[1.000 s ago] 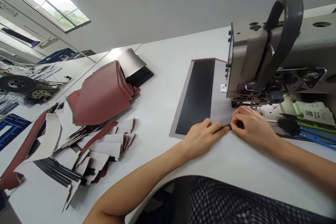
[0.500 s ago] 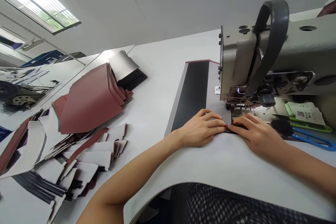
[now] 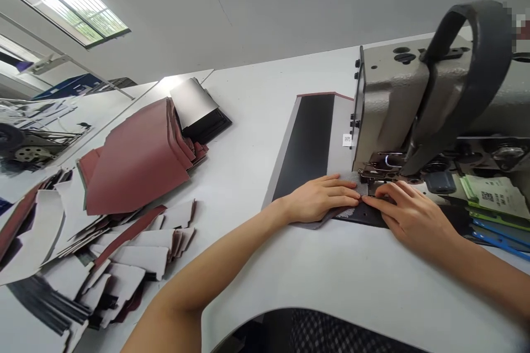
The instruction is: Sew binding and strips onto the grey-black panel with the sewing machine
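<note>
A long flat panel (image 3: pixel 309 138), black in the middle with grey sides and a thin dark red far edge, lies partly under the sewing machine head (image 3: pixel 389 99). My left hand (image 3: pixel 325 198) rests on the panel's near end, its fingers stretched toward the presser foot area (image 3: pixel 366 176). Just right of the foot is my right hand (image 3: pixel 408 209), fingers bent, with the thumb and forefinger closed at the panel's corner. My fingertips hide that corner and part of the stitching spot. A dark bed plate (image 3: pixel 375 219) shows below the hands.
Dark red sheets (image 3: pixel 136 160) and a black stack with a silvery top (image 3: pixel 194 102) lie at left. Nearer are several light and dark strips (image 3: pixel 136 262). Right of my right hand are a green tool with a label (image 3: pixel 497 196) and a blue-handled tool (image 3: pixel 501 240).
The panel's near edge has shifted, baring more of the dark bed plate. My right hand has moved slightly right, its fingers more bent. The machine looks larger as the view has shifted.
</note>
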Available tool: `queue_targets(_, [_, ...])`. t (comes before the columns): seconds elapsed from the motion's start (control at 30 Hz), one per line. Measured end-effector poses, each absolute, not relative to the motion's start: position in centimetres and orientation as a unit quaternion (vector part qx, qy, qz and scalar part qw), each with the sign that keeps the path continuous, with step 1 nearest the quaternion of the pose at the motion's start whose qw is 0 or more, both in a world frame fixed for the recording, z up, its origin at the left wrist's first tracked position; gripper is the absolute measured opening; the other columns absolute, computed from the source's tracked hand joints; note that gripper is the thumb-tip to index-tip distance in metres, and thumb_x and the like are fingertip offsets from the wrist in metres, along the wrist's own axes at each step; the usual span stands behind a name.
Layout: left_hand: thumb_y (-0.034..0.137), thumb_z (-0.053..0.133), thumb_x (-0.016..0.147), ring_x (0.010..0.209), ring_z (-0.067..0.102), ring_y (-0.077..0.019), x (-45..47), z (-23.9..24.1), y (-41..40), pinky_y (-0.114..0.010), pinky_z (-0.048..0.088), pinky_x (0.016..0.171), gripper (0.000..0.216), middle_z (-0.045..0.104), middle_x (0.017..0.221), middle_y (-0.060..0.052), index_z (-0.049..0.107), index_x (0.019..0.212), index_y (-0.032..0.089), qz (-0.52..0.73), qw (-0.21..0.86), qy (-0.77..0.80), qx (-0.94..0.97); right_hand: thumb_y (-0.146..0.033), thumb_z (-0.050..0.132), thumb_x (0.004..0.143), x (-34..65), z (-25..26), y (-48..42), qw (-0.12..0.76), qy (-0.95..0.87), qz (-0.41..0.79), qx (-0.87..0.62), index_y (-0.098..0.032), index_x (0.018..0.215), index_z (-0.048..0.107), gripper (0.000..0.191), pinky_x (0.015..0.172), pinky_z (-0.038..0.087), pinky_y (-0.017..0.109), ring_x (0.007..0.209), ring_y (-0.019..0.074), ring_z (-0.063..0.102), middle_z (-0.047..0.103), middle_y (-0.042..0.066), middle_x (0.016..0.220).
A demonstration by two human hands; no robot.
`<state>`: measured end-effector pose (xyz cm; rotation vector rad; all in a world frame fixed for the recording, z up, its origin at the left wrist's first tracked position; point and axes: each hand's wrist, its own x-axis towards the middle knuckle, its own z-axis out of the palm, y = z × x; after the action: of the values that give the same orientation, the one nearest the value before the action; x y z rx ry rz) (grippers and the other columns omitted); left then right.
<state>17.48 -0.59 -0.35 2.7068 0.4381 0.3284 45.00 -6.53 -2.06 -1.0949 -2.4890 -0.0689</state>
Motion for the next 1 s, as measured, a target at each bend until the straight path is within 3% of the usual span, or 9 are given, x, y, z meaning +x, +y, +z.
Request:
queue_targets(0.17, [0.011,0.042,0.101,0.144,0.045,-0.0187,17.8,-0.5,1.5,-0.041,0.033,0.125,0.040,0.060,0.144,-0.005,0.060,0.134,0.024,0.113,0.182,0.148,0.966,-0.011,0.046,0.097,44.5,-2.0,-5.9,0.220,-0.881,-0.081,-0.410,-0.020,0.123,0.070,0.037,0.073,0.044,0.037,0.091,0.0218,0.063,0.070,0.008,0.102])
queue_targets(0.37, [0.007,0.041,0.098,0.136,0.053,-0.0198,18.3,0.1,2.5,-0.039,0.043,0.116,0.042,0.062,0.142,-0.006,0.064,0.129,0.022,0.117,0.172,0.157,0.965,-0.013,0.047,0.098,44.4,-2.3,-5.8,0.229,-0.874,-0.096,-0.418,-0.017,0.123,0.069,0.033,0.075,0.044,0.038,0.090,0.0216,0.063,0.070,0.009,0.104])
queue_targets(0.6, [0.012,0.037,0.101,0.137,0.052,-0.0206,18.4,0.2,2.3,-0.041,0.040,0.118,0.040,0.061,0.143,-0.006,0.064,0.129,0.022,0.098,0.168,0.166,0.967,-0.013,0.047,0.098,44.4,-2.5,-5.8,0.225,-0.877,-0.097,-0.412,-0.015,0.121,0.070,0.033,0.077,0.046,0.039,0.094,0.0232,0.063,0.069,0.012,0.105])
queue_targets(1.0, [0.005,0.039,0.096,0.137,0.051,-0.0192,18.4,-0.3,2.6,-0.038,0.041,0.118,0.044,0.062,0.141,-0.004,0.061,0.130,0.020,0.120,0.157,0.159,0.967,-0.010,0.048,0.096,44.3,-2.5,-5.6,0.235,-0.882,-0.087,-0.400,-0.013,0.120,0.070,0.032,0.073,0.043,0.037,0.093,0.0230,0.062,0.068,0.012,0.104])
